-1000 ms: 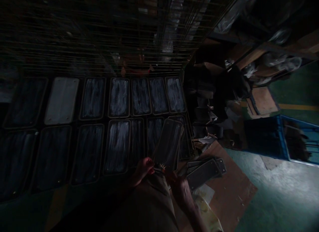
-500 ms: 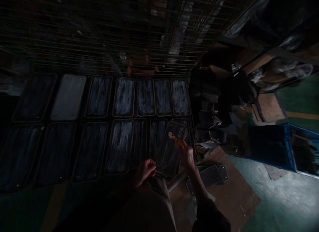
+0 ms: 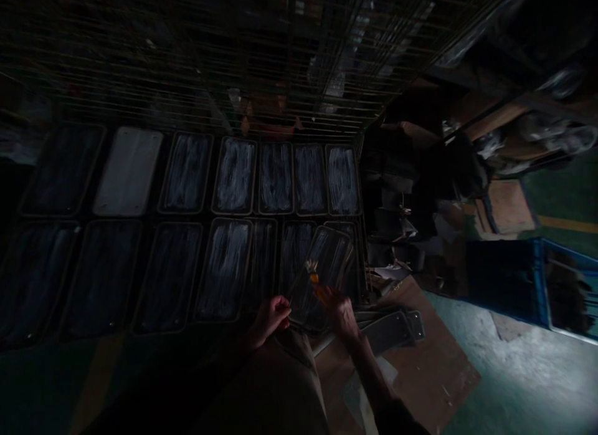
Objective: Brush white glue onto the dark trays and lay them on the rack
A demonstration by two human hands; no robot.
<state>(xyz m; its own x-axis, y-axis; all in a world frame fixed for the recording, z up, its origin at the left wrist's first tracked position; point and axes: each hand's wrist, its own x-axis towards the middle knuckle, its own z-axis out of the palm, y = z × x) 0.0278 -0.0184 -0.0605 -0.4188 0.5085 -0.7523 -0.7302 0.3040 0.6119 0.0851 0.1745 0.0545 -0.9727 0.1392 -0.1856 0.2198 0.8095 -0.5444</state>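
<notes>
Your right hand [image 3: 342, 315] is wrapped around the orange handle of a brush [image 3: 314, 278], and your left hand [image 3: 270, 323] has its thumb and fingers closed on the near left corner of a dark panel [image 3: 329, 268]. The brush slants across that panel's face: its pale bristles point away from you and a little left, its handle runs back toward you and right into your palm. Whether the bristles touch the surface, you cannot tell in this light. The panel's long axis runs away from you, its far end leaning right, so it sits askew over the right end of the near row of panels [image 3: 224, 270], whose long sides run more nearly straight away. Beyond lies a far row of panels [image 3: 234, 175], several streaked whitish, with one pale panel [image 3: 128, 171] toward the left. A wire cage [image 3: 187, 67] stands behind them. To your right, a few loose panels [image 3: 387, 332] overlap on a brown board [image 3: 436, 366], and farther right a blue crate [image 3: 507, 273] stands on the green floor [image 3: 518, 379].
</notes>
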